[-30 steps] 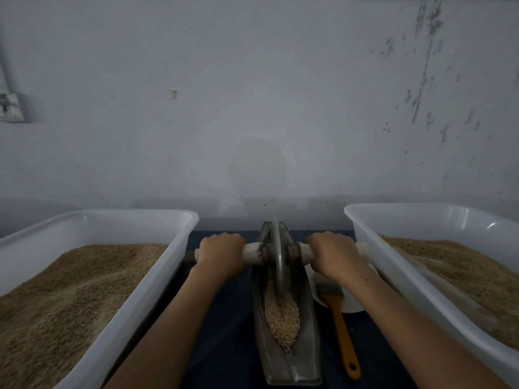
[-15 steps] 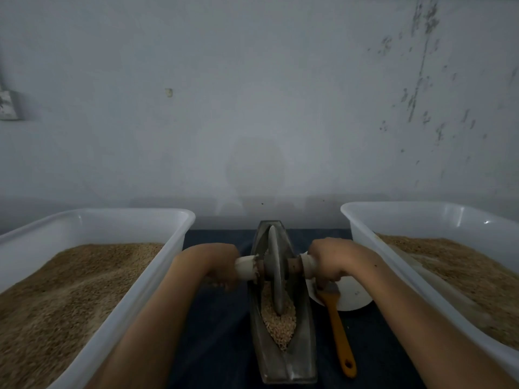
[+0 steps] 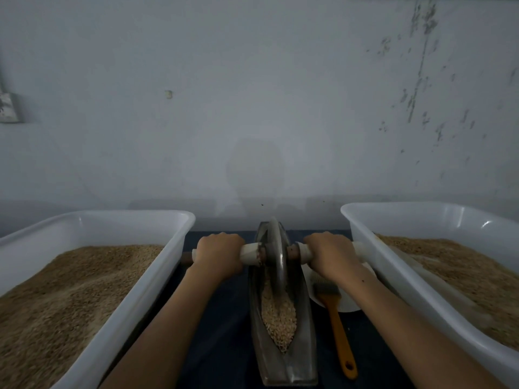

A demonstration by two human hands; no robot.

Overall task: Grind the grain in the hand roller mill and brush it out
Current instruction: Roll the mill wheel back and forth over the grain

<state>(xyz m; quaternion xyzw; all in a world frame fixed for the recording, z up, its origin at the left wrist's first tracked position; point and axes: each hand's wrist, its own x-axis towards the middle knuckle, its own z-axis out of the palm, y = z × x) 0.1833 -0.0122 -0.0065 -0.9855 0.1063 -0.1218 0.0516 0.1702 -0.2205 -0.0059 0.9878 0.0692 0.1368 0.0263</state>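
Head view, nearest first: a boat-shaped metal trough lies lengthwise on the dark worktop, its near tip close to the front edge, with grain heaped inside. Just right of it lies an orange-handled brush, its bristles on a white plate. Farther back, the mill's disc wheel stands upright in the trough. The left hand and right hand each clamp around a pale axle handle on either side of the wheel. White tubs of grain flank the mill, the left tub and the right tub, both running back toward the wall.
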